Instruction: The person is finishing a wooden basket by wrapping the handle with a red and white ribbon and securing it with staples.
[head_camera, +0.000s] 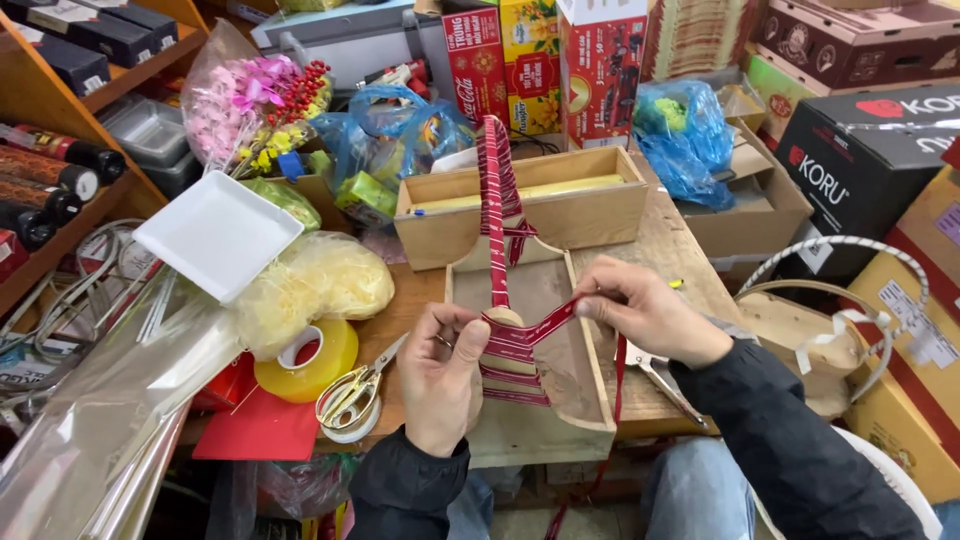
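The red ribbon ran lengthwise down the wooden jig, its long axis going from far to near; it rose from the far end over the open wooden box and came down to a stack of crosswise loops lying between the two hands. The left hand pressed those loops down at the near-left of the jig, thumb clamped on the ribbon folds; the right hand pinched a free stretch of the same ribbon between thumb and fingertips and drew it up and to the right, so the strand slanted from the loops toward the right hand. The left hand sat nearer the stack, the right slightly farther and higher.

The wooden box at the far end held a pale yellow strip along its length (what it was could not be told); the jig's channel held only the ribbon. Gold-handled scissors lay just left of the left hand, beside a yellow tape roll; a second pair of scissors lay under the right wrist; a white square tray rested on the left, tilted on yellowish bags.
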